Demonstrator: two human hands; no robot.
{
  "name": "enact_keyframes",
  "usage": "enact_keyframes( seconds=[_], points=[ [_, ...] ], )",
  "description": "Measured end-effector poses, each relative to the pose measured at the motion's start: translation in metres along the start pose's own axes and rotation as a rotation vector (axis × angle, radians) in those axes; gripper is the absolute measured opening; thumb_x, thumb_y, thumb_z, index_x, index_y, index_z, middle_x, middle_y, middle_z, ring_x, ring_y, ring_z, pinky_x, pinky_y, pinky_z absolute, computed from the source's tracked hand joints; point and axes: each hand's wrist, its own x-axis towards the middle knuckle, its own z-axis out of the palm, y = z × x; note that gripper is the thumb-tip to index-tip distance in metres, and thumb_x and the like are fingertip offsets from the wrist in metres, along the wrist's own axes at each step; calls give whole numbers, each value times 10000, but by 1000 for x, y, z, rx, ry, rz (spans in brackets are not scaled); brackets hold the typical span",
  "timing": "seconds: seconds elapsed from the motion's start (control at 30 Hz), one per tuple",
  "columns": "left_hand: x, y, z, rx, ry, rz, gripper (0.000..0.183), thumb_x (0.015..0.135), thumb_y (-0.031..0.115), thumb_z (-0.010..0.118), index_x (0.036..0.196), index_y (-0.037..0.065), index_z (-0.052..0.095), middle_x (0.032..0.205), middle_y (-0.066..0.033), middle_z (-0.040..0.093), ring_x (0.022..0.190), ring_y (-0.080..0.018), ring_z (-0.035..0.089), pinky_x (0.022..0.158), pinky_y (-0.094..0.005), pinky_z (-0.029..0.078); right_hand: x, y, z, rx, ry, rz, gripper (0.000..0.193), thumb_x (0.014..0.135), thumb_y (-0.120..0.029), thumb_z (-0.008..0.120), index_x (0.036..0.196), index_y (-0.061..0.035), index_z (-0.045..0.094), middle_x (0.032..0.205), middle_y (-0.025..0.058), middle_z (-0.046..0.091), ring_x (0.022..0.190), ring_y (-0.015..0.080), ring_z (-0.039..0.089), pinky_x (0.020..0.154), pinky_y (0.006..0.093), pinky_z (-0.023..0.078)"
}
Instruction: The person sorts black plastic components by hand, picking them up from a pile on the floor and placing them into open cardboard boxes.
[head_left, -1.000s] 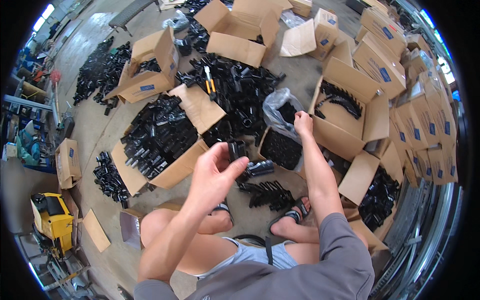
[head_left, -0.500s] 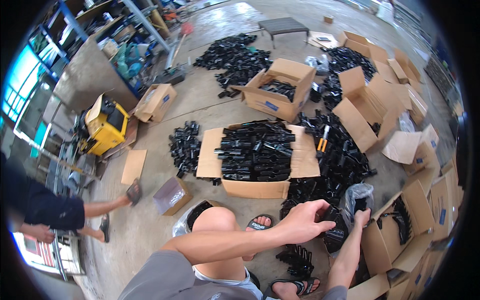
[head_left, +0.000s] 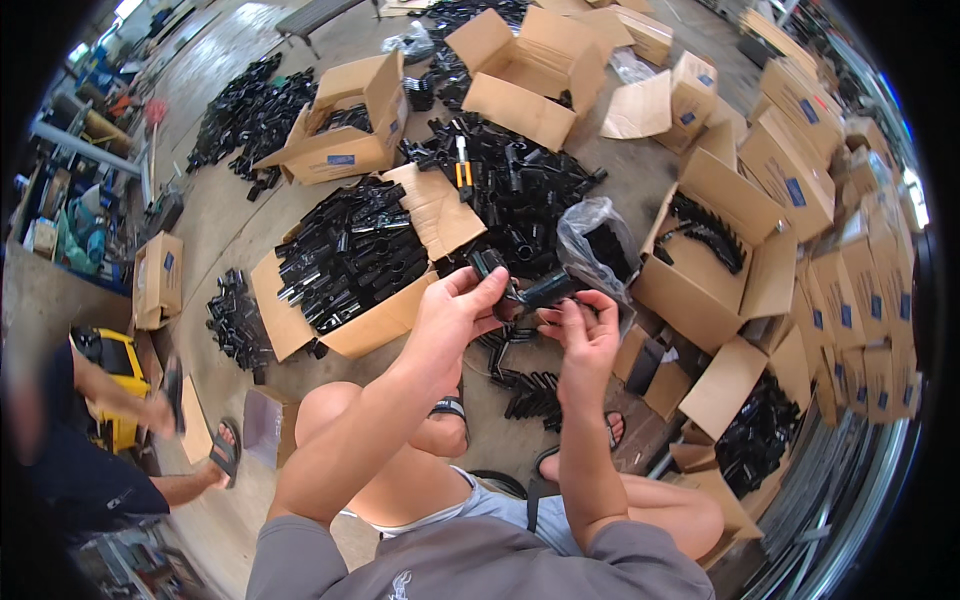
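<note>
My left hand (head_left: 458, 315) pinches a small black part between thumb and fingers. Close beside it, my right hand (head_left: 583, 338) grips a black tube-shaped part (head_left: 545, 290) with its fingertips. Whether the two pieces are joined I cannot tell. Just beyond my right hand stands a clear plastic bag (head_left: 585, 222) with black parts inside. Left of my hands, an open cardboard box (head_left: 385, 325) is heaped with black tubular parts (head_left: 350, 250). Below the hands, more black parts (head_left: 533, 395) lie on the floor between my feet.
A yellow-handled tool (head_left: 463, 175) rests on a large black heap. Open cartons (head_left: 700, 290) stand at right, beside stacked closed boxes (head_left: 850, 300). Another person's sandalled foot (head_left: 226, 452) is at left, near a yellow machine (head_left: 122, 365). Metal bars (head_left: 840, 500) lie at lower right.
The view has swung to the right. My right hand has left the plastic bag, and both hands are now together in front of me, each with a black part in its fingers.
</note>
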Motion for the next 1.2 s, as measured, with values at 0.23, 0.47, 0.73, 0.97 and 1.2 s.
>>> enact_keyframes(
  seconds=[0.23, 0.47, 0.73, 0.97, 1.2],
  points=[
    [-12, -10, 4, -152, 10, 17, 256, 1019, 343, 694, 1112, 106, 672, 1033, -3, 733, 926, -116, 692, 869, -317, 542, -45, 1, 30, -40, 201, -336, 189, 920, 22, 769, 1052, -11, 638, 1011, 75, 724, 884, 86, 669, 776, 202, 524],
    [-18, -15, -4, -175, -39, 45, 242, 1018, 333, 698, 1112, 112, 668, 1045, -6, 732, 925, -106, 691, 862, -298, 544, -52, -2, 38, 29, 199, -401, 192, 868, 68, 801, 1007, 11, 681, 1007, 106, 753, 872, 90, 679, 785, 205, 537],
    [-26, -21, 8, -70, -93, 320, 326, 1012, 225, 702, 1280, 56, 625, 1208, -63, 725, 1051, -126, 686, 932, -323, 545, -44, 7, 30, 355, 156, -227, 182, 880, 63, 789, 1014, -28, 706, 1023, 56, 747, 897, 88, 676, 819, 222, 529],
    [-30, -20, 10, -13, -183, 543, 300, 967, 81, 744, 1211, 32, 577, 1204, -78, 702, 1101, -121, 651, 1002, -310, 528, -49, -2, 22, 404, 67, -126, 131, 938, -7, 755, 1059, -37, 712, 1021, 40, 745, 888, 96, 671, 798, 231, 527],
    [-34, -23, 15, -38, -244, 556, 302, 969, 84, 744, 1212, 35, 571, 1175, -65, 708, 1082, -110, 651, 968, -291, 534, -52, -1, 20, 493, 51, -85, 135, 959, -47, 744, 1089, -39, 710, 1011, 39, 744, 878, 123, 676, 801, 269, 540]
  ],
)
